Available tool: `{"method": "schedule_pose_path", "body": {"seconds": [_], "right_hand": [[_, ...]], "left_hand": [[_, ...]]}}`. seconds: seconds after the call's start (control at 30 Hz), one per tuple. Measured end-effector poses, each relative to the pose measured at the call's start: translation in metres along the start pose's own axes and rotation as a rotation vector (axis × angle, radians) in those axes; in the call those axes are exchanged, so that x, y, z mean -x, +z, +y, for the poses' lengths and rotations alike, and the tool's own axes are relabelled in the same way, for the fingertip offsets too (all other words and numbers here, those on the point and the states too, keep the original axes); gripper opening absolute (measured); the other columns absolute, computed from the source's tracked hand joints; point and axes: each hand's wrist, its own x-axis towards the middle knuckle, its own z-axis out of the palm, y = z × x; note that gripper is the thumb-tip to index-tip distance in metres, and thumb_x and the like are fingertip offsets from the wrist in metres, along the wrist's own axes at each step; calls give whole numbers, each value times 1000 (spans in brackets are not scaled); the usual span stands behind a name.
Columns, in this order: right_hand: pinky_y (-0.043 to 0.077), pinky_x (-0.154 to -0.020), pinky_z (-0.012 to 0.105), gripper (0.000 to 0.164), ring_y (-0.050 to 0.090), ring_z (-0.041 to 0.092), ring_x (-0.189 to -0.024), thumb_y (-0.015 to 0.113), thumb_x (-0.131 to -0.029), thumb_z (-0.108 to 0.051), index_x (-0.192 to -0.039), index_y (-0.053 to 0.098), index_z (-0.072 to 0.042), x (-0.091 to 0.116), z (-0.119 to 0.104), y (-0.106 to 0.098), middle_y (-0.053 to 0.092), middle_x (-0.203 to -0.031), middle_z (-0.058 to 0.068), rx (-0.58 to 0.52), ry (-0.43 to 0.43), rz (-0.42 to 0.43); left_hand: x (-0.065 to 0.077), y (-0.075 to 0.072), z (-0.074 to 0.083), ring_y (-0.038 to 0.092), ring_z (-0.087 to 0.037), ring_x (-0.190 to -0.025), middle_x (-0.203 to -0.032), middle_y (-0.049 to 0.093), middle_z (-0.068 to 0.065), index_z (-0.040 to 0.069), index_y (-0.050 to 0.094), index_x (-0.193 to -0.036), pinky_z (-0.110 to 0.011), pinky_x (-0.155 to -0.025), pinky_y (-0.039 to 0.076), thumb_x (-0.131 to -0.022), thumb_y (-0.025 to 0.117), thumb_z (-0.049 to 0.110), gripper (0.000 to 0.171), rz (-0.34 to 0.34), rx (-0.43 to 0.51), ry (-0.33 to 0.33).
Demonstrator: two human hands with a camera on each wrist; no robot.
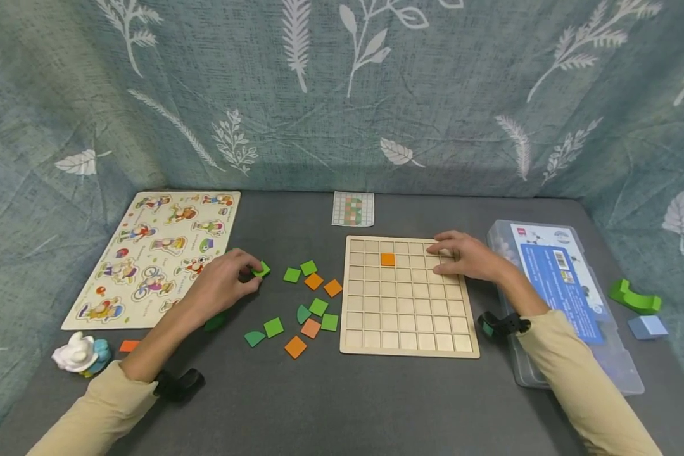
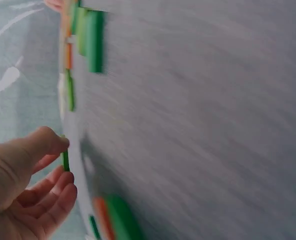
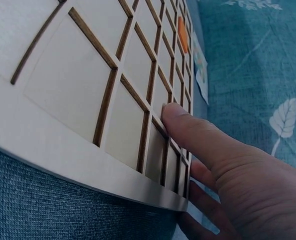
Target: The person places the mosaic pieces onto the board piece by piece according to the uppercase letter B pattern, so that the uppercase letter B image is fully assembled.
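Clock centre: the middle of the wooden grid board (image 1: 410,353), as seen from the head.
Left hand: this hand (image 1: 222,285) pinches a green square tile (image 1: 263,270) between thumb and fingers, just past 9 o'clock, near the edge of the picture board (image 1: 148,253).
Right hand: at 2 o'clock, this hand (image 1: 467,256) has its fingers loosely spread by the rim and its thumb over the cells.
Seated tile: one orange square (image 1: 387,259), at 11 o'clock within the grid.
Loose tiles: green and orange pieces (image 1: 318,307) at 9 o'clock, the closest just beside the rim.
Pattern card: a small card (image 1: 353,218) at 11 o'clock, beyond the far rim.
Right margin: a strip of grey surface (image 1: 296,411) separates the rim from the plastic case (image 1: 610,354) at 3 o'clock.
Near room: a broad stretch of surface at 6 o'clock, between both forearms.
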Motion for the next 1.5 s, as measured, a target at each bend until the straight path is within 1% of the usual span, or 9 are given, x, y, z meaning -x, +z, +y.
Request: {"method": "schedule_pose_path", "body": {"seconds": [0.13, 0.27, 0.47, 0.6, 0.67, 0.8, 0.97, 1.23, 1.5], "right_hand": [[37, -102, 63, 45, 38, 49, -133, 70, -90, -21, -130, 60, -3, 0, 0, 0, 41, -145, 27, -3, -6, 3], [39, -100, 62, 44, 39, 49, -131, 69, -90, -20, -129, 61, -2, 1, 0, 0, 40, -144, 28, -12, -7, 4], [38, -101, 62, 44, 38, 49, -132, 70, -89, -20, -129, 61, -3, 0, 0, -1, 40, -145, 28, -20, -1, 7], [39, -100, 62, 44, 39, 49, -131, 70, -89, -20, -129, 61, -3, -2, 0, 1, 40, -144, 28, -32, -11, 4], [39, -100, 62, 44, 39, 49, -131, 70, -90, -20, -129, 61, -2, -2, -1, 2, 41, -144, 29, -33, -19, 2], [38, -101, 62, 43, 39, 50, -131, 69, -90, -19, -128, 61, -2, -1, -2, 0, 41, -143, 30, -25, -19, 7], [38, -101, 63, 42, 39, 50, -131, 70, -90, -19, -128, 62, -2, 0, -2, -2, 42, -143, 30, -15, -12, 13], [39, -100, 62, 42, 40, 49, -130, 69, -90, -20, -128, 62, -3, -1, -1, -2, 43, -143, 29, -6, -20, 11], [39, -99, 62, 42, 41, 49, -130, 70, -89, -20, -127, 62, -3, -1, 1, -2, 43, -143, 29, 2, -17, 18]], "left_hand": [[-20, 4, 21, 65, -26, -90, -107, 65, -13, 5, 71, -106, -42, -77, 53, -87, 69, 12, 20, 5, 73, 43], [-49, 17, 60, 66, -25, -94, -111, 65, -11, 6, 71, -108, -39, -81, 55, -88, 68, 13, 21, -51, 123, 146], [-98, 51, 117, 63, -21, -96, -112, 64, -8, 9, 70, -111, -33, -79, 52, -91, 64, 13, 21, -208, 137, 325], [-119, 69, 137, 60, -19, -94, -113, 63, -6, 10, 70, -113, -28, -77, 49, -92, 62, 13, 22, -306, 90, 385], [-126, 74, 142, 58, -18, -94, -113, 63, -6, 11, 69, -113, -27, -77, 47, -92, 63, 13, 21, -331, 70, 395], [-135, 80, 147, 58, -17, -93, -113, 64, -6, 11, 70, -110, -28, -76, 47, -92, 64, 13, 19, -333, 25, 412], [-142, 84, 151, 60, -20, -101, -117, 65, -5, 13, 71, -110, -30, -79, 50, -92, 65, 15, 19, -337, -6, 425], [-143, 86, 152, 60, -22, -109, -119, 64, -5, 13, 70, -111, -33, -85, 52, -92, 66, 17, 20, -356, -22, 429], [-142, 86, 154, 60, -22, -105, -117, 65, -4, 13, 70, -112, -32, -82, 51, -92, 65, 16, 20, -354, -42, 426]]}}
